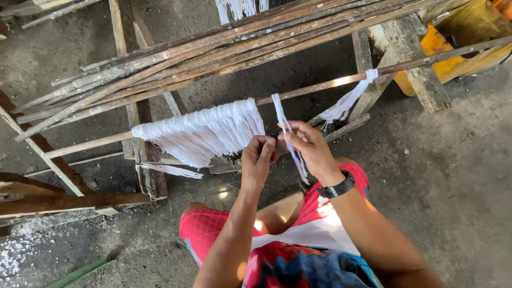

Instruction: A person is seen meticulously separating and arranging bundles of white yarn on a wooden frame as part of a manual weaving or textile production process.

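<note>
A long wooden pole runs across the view, resting on a wooden trestle. A broad bunch of white threads hangs over it. A separate thin white strand drops from the pole to my right hand, which pinches it and wears a black watch on the wrist. My left hand is closed beside it, just under the broad bunch, fingers on the thread ends. A smaller white tuft is tied further right on the pole.
A stack of rough bamboo sticks lies behind the pole. Wooden frame pieces stand at left, a yellow wooden object at top right. Grey concrete floor surrounds my knees in red shorts.
</note>
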